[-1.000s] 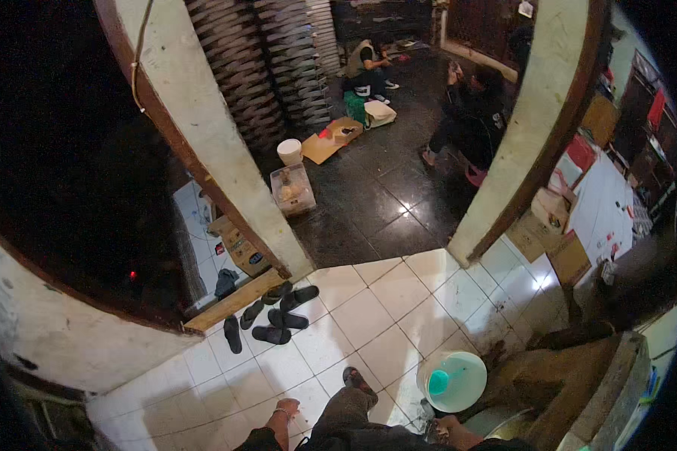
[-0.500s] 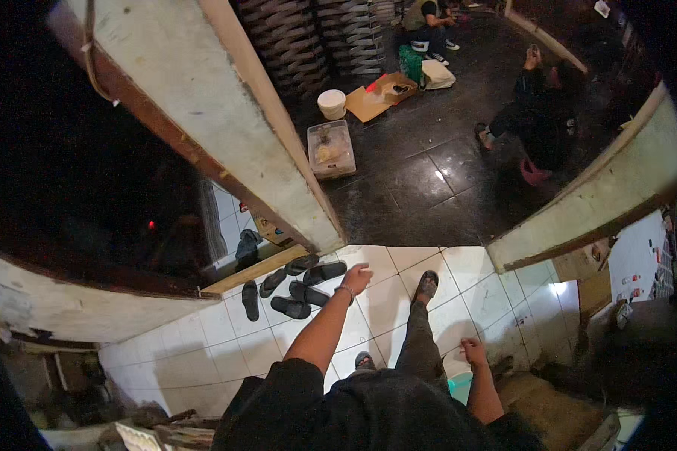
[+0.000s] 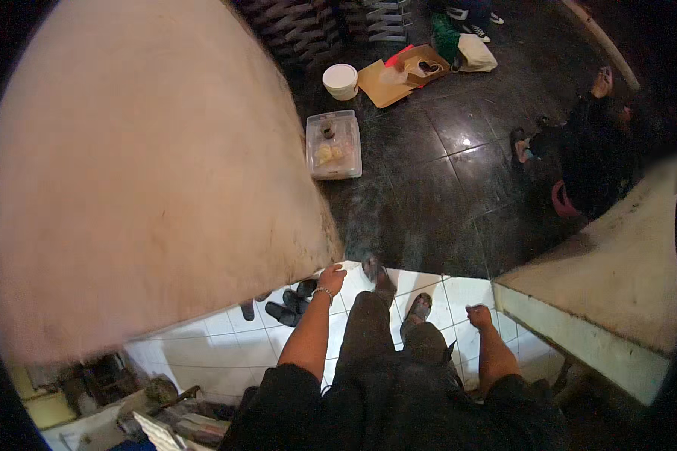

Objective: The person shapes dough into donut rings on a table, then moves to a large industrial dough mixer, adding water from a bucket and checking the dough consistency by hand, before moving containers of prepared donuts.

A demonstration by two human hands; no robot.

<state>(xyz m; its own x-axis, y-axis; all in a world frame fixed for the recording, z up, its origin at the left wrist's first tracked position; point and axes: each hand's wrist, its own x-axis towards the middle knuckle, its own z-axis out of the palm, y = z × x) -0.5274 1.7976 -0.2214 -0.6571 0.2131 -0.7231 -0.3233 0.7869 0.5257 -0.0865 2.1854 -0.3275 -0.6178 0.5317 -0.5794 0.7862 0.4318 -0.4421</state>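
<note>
My left hand (image 3: 332,276) is beside the lower edge of the pale wall (image 3: 150,180) on the left, its fingers curled and empty. My right hand (image 3: 479,316) hangs loosely closed and empty, left of the right-hand doorway wall (image 3: 609,270). Between them my legs show, one sandaled foot (image 3: 415,307) on the white tiles (image 3: 459,293), the other on the threshold of the dark floor (image 3: 429,218). Black slippers (image 3: 282,314) lie on the white tiles left of my left hand.
Beyond the doorway are a lidded clear box (image 3: 333,146), a white bucket (image 3: 341,81), cardboard (image 3: 376,83), a pale bag (image 3: 474,54), and woven stacks (image 3: 301,26). A person in dark clothes (image 3: 590,150) sits at the right; another person's sneakers (image 3: 475,30) show at the top.
I have stepped forward into the doorway. The left wall now fills much of the view, my right hand has risen in view, and the water bucket beside it has gone out of sight.
</note>
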